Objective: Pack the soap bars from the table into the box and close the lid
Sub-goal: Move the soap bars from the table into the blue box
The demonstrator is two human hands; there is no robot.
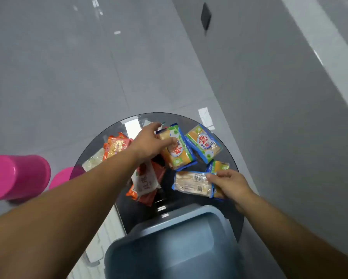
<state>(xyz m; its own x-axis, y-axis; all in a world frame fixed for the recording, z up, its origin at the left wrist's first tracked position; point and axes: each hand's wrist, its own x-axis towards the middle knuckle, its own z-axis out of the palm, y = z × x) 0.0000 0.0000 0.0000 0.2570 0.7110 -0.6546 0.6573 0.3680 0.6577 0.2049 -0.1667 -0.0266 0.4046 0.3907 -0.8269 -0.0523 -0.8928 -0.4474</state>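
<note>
Several wrapped soap bars lie on a round dark glass table (191,117). My left hand (149,142) reaches across and grips a yellow bar in a blue-green wrapper (180,156) at the far middle. My right hand (228,183) pinches the end of a pale bar with a barcode (191,183), lying label-down nearer to me. Another blue-green bar (204,143) lies at the far right, and a smaller one (219,167) sits just beyond my right fingers. Orange-wrapped bars (116,147) and a white-wrapped bar (146,181) lie under my left forearm. The grey-blue box (169,248) stands open at the near edge.
Two pink plastic stools (16,176) stand on the grey tiled floor to the left, the second stool (61,177) partly behind the table. A grey wall with a dark socket plate (206,16) runs along the right.
</note>
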